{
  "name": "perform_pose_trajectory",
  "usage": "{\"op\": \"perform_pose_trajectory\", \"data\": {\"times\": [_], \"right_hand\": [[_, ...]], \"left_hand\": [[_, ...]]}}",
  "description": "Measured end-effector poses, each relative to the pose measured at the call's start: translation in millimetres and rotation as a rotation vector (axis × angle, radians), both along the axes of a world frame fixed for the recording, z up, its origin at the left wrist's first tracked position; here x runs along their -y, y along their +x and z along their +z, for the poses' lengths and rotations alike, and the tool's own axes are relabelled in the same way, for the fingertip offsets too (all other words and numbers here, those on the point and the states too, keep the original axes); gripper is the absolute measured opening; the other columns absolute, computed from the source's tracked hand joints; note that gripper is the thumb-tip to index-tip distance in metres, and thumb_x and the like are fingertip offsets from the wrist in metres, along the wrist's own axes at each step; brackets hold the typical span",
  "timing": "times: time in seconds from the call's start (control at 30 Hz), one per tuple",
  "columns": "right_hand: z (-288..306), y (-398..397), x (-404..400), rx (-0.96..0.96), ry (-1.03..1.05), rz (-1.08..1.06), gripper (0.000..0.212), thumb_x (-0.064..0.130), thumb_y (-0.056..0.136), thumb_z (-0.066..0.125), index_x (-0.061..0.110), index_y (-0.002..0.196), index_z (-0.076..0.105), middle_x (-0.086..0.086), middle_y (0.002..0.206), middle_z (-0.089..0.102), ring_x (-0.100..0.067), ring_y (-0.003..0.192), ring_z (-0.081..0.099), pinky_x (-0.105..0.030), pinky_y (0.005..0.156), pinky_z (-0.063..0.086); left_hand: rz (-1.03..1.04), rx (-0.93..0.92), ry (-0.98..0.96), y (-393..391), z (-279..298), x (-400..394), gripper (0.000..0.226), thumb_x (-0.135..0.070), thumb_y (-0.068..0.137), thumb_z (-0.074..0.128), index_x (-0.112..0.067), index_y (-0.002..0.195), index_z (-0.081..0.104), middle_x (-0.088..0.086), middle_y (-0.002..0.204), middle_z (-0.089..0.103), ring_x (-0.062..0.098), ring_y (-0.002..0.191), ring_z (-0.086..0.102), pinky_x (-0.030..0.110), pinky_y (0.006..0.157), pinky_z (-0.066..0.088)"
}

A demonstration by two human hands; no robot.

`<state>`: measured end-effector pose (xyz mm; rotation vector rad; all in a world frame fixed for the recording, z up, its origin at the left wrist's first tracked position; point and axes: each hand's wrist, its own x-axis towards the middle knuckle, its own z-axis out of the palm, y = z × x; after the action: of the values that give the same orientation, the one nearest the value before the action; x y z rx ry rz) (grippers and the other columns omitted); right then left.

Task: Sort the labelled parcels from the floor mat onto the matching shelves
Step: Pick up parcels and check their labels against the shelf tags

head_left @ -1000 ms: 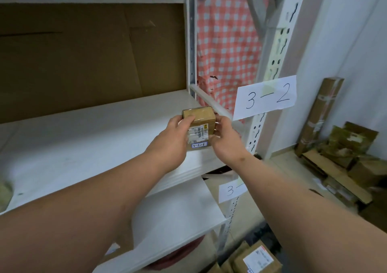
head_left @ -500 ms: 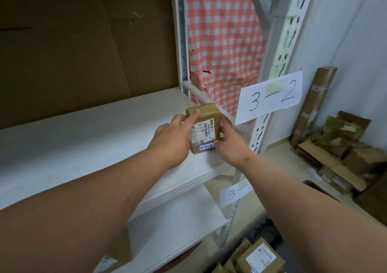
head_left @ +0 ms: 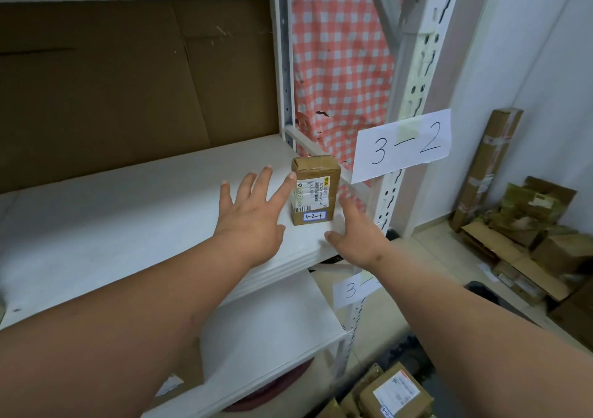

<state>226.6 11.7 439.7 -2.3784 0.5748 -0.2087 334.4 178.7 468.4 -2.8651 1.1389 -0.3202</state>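
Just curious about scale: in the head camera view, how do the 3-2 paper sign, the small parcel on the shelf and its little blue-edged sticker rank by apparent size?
1. 3-2 paper sign
2. Small parcel, though it stands farther back
3. Blue-edged sticker, clearly smallest

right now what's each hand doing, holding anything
Left hand: open, fingers spread, index fingertip at the parcel.
Right hand: open, holding nothing.

light: soft, even, indoor | shadows: faint | focus: slightly soft | edges: wide-angle bending
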Motion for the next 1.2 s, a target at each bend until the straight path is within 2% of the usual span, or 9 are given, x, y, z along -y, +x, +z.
{"op": "perform_pose_trajectory", "data": {"times": [0.17,0.37,0.5,0.67,0.9,1.07,1.2], "right_hand": [[-1,-28,-8,-0.108,-0.043,0.031,0.068,0.029,0.098,0.053,0.017,0.155,0.018,-0.007,0.159,0.028,-0.027,0.143,0.031,-0.036,0.112,0.029],[-4,-75,-26,-0.175,-0.117,0.069,0.051,0.023,0.097,0.052,0.009,0.144,0.038,-0.013,0.148,0.039,-0.031,0.135,0.038,-0.036,0.107,0.032],[-17,-116,-30,-0.225,-0.182,0.056,0.059,0.037,0.098,0.053,0.013,0.147,0.033,-0.010,0.151,0.036,-0.032,0.137,0.035,-0.044,0.110,0.034],[-34,-180,-31,-0.338,-0.257,-0.061,0.066,0.046,0.097,0.050,0.019,0.153,0.027,-0.005,0.158,0.029,-0.028,0.142,0.031,-0.046,0.114,0.033],[-68,-279,-63,-0.483,-0.224,-0.257,0.066,0.047,0.097,0.050,0.020,0.153,0.028,-0.007,0.157,0.030,-0.032,0.141,0.031,-0.047,0.112,0.035],[-99,-351,-104,-0.571,-0.175,-0.326,0.064,0.050,0.096,0.050,0.021,0.150,0.032,-0.006,0.158,0.028,-0.032,0.141,0.031,-0.046,0.111,0.036],[-111,-424,-113,-0.664,-0.128,-0.447,0.058,0.053,0.094,0.049,0.021,0.142,0.043,-0.007,0.148,0.039,-0.032,0.131,0.040,-0.048,0.105,0.041]], "left_hand": [[0.008,0.003,0.024,-32,0,-15,0.083,-0.046,0.099,0.044,-0.040,0.151,-0.021,-0.001,0.163,-0.018,0.028,0.150,-0.012,0.056,0.120,-0.006],[-0.012,-0.019,0.061,-77,-11,-32,0.079,-0.048,0.099,0.043,-0.038,0.154,-0.013,0.001,0.164,-0.013,0.028,0.151,-0.010,0.055,0.120,-0.007],[-0.067,-0.044,0.053,-104,-20,-36,0.077,-0.048,0.098,0.044,-0.038,0.155,-0.006,0.002,0.165,-0.007,0.027,0.151,-0.006,0.055,0.120,-0.005],[-0.190,-0.084,0.098,-141,-37,-30,0.075,-0.048,0.098,0.042,-0.036,0.156,-0.004,0.001,0.165,-0.007,0.026,0.151,-0.006,0.055,0.121,-0.005],[-0.392,-0.156,0.161,-206,-79,-44,0.075,-0.050,0.097,0.045,-0.036,0.156,0.001,0.002,0.165,-0.003,0.027,0.151,-0.002,0.056,0.120,-0.005],[-0.467,-0.206,0.254,-252,-112,-59,0.073,-0.049,0.097,0.044,-0.035,0.156,0.003,0.002,0.165,-0.002,0.028,0.151,-0.001,0.055,0.118,-0.004],[-0.548,-0.226,0.295,-298,-124,-55,0.072,-0.050,0.097,0.043,-0.036,0.156,0.004,0.001,0.164,0.001,0.027,0.150,0.002,0.055,0.119,0.002]]}}
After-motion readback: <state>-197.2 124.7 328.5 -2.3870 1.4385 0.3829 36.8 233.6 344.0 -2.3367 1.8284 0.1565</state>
